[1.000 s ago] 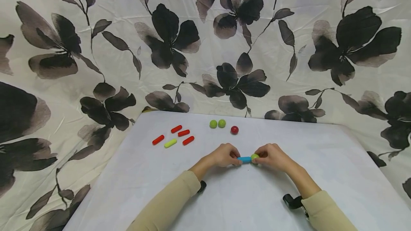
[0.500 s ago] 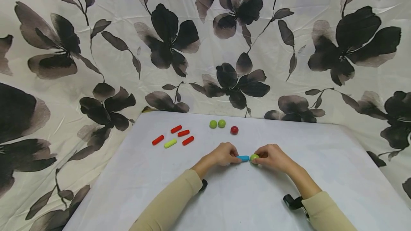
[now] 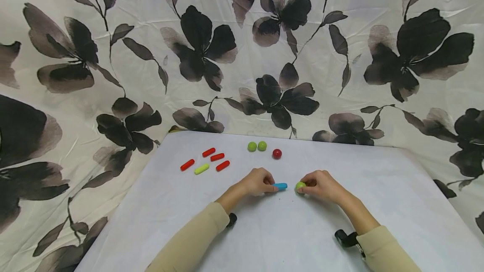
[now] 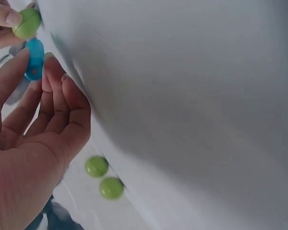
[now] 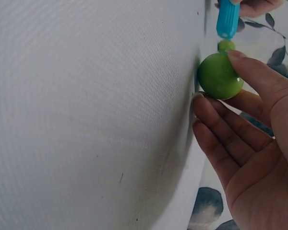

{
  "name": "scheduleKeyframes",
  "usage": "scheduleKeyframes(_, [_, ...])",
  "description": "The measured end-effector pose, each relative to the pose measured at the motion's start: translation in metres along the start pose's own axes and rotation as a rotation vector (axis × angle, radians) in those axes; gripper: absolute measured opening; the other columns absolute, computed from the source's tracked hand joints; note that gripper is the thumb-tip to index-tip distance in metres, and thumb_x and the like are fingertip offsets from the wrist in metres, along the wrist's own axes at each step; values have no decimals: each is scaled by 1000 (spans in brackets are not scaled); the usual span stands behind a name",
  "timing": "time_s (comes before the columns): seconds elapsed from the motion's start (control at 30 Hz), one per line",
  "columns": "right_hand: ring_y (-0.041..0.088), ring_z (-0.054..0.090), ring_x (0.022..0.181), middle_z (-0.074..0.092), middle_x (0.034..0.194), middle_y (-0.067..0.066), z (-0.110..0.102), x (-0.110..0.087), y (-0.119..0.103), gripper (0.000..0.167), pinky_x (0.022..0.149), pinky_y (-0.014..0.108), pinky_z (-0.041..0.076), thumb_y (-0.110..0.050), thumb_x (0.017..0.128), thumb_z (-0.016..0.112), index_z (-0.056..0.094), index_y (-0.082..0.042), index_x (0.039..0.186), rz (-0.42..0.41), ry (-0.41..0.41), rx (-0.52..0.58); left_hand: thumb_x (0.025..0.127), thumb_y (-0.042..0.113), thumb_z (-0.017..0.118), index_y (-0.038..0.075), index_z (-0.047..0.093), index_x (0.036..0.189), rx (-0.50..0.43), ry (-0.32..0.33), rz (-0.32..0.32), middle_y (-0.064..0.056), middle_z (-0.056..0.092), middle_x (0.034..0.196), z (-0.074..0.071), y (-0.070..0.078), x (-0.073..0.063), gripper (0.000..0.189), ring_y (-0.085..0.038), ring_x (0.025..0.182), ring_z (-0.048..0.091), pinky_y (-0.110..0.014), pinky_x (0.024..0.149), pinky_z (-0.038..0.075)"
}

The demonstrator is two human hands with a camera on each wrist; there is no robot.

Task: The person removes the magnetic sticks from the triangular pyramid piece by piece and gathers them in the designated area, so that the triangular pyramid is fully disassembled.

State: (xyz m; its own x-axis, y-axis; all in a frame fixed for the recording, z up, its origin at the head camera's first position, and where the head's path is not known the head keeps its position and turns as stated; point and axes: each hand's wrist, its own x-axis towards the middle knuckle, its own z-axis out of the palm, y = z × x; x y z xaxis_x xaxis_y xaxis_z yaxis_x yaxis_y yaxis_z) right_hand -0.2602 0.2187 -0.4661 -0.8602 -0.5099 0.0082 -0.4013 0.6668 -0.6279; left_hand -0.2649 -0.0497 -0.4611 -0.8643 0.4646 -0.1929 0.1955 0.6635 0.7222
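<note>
My left hand [image 3: 259, 181] pinches one end of a short blue stick [image 3: 280, 186] between thumb and fingers, low over the table. To its right, my right hand [image 3: 321, 184] holds a green ball [image 3: 300, 186] by thumb and fingers at the tabletop. A small gap separates the stick's free end from the ball. The right wrist view shows the ball [image 5: 221, 76] against the thumb, with the blue stick [image 5: 227, 19] beyond it. In the left wrist view the blue stick [image 4: 34, 59] sits between thumb and fingertips.
On the white table [image 3: 264, 230], several red sticks [image 3: 187, 164] and one yellow-green stick [image 3: 202, 168] lie at the back left. Two green balls [image 3: 257, 146] and a red ball [image 3: 277, 154] rest near the back edge. A floral cloth [image 3: 242, 53] hangs behind.
The blue stick, earlier touching the green ball, has moved left with my left hand, opening a gap between them. My right hand and the ball stay nearly in place.
</note>
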Motion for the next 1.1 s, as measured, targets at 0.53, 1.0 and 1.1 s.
scheduleKeyframes(0.53, [9, 59, 74, 72, 87, -5, 0, -1, 3, 22, 68, 26, 49, -22, 90, 79, 78, -4, 103, 28, -10, 8, 93, 17, 77, 6, 74, 100, -29, 178, -86, -1, 64, 83, -63, -74, -67, 14, -16, 76, 59, -29, 67, 51])
scheduleKeyframes(1.0, [9, 60, 74, 72, 88, -4, 1, 2, 5, 24, 67, 25, 49, -23, 90, 79, 77, -4, 105, 35, -16, 22, 93, 14, 76, -2, 72, 103, 35, 332, -195, -6, 64, 85, -105, -123, -105, 19, -18, 76, 58, -28, 65, 49])
scheduleKeyframes(1.1, [8, 60, 74, 72, 88, -4, 2, 2, 4, 24, 67, 25, 49, -23, 90, 79, 78, -4, 104, 41, -15, 22, 92, 14, 77, -2, 72, 100, 56, 352, -219, -6, 63, 83, -108, -128, -107, 19, -20, 78, 56, -28, 66, 47])
